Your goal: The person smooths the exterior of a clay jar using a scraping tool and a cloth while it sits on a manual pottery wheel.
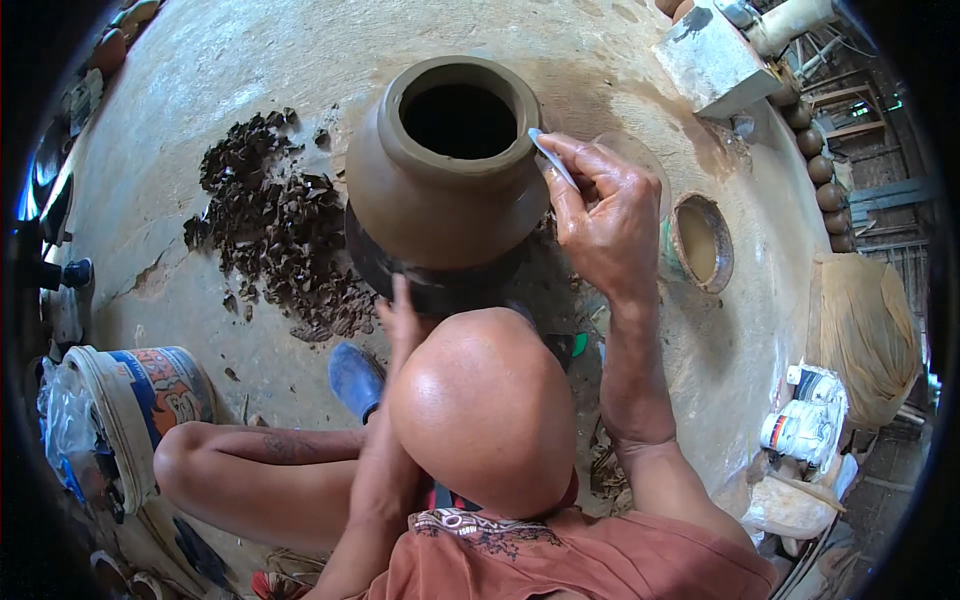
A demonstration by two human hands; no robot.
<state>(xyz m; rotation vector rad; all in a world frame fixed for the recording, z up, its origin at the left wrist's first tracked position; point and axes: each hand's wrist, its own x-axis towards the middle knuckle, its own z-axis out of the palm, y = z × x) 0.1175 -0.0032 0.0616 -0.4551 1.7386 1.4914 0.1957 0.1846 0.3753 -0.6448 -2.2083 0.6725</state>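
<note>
A round brown clay pot (440,205) with a wide mouth and thick rim stands upright on a dark turntable (440,290). My right hand (610,215) pinches a thin, pale bluish strip (553,158), its tip at the right side of the pot's rim. Whether the strip is cloth or plastic I cannot make out. My left hand (400,318), slightly blurred, is at the turntable's near left edge with its fingers apart, holding nothing. My raised knee (480,410) hides part of the turntable's near side.
Dark clay scraps (275,225) lie left of the pot. A bucket of cloudy water (700,243) stands to the right. At the lower left is a white tub (160,400), beside my bent leg. A pale block (715,62) sits far right, near several round pots (818,169).
</note>
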